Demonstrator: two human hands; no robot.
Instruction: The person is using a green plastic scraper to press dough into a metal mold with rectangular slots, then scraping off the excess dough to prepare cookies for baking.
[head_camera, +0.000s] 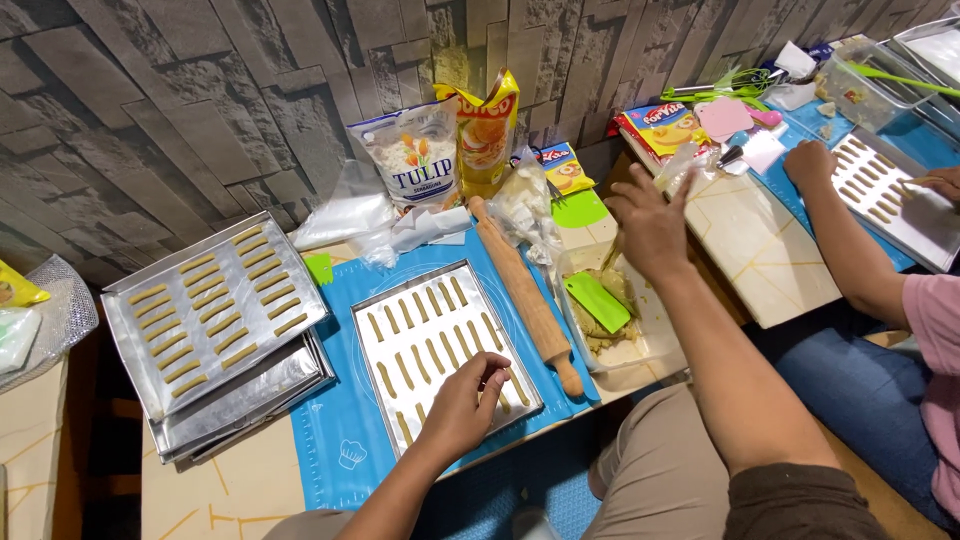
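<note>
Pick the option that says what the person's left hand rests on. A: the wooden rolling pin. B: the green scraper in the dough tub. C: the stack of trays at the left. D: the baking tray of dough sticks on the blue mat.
D: the left hand lies on the near edge of the baking tray on the blue mat, fingertips among its dough sticks.
</note>
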